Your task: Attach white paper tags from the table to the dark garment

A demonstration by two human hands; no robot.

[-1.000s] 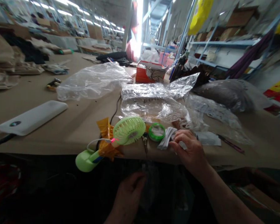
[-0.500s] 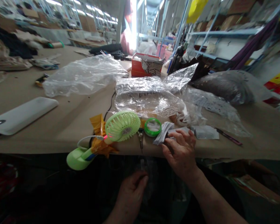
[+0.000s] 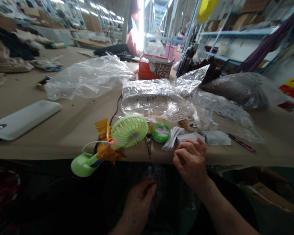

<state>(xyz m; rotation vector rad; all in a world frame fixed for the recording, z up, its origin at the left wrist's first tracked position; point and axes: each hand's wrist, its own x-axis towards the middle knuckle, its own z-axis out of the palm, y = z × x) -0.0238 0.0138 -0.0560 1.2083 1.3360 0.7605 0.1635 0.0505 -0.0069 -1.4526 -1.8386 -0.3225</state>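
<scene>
The right hand (image 3: 191, 160) is half curled at the table's near edge, thumb drawn in beside bent fingers; its fingertips overlap the front of the middle stack of small white paper slips (image 3: 189, 137), but whether a slip is pinched there is hidden; the left hand (image 3: 140, 199) is below the edge, thumb and forefinger nearly meeting, with a dim, pale narrow strip (image 3: 150, 173) just above them; whether they grip it is too dark to say.

The likeliest mishap is a drag on the stack: it lies between a fanned bundle of white paper strips (image 3: 172, 138) and a flat white printed pile (image 3: 218, 138), so a loose sweep could mix all three; bent fingertips might also lift several thin slips at once.

A slim pointed metal tool (image 3: 149, 145) aims its tip at the edge, above the left hand; a knock could drop it, or prick a rising finger; the pale green plastic fan (image 3: 129, 131) has its base overhanging the edge, bound with shiny orange-brown tape (image 3: 107, 153), so a snag on its white cable (image 3: 89, 145) could pull it loose.
</scene>
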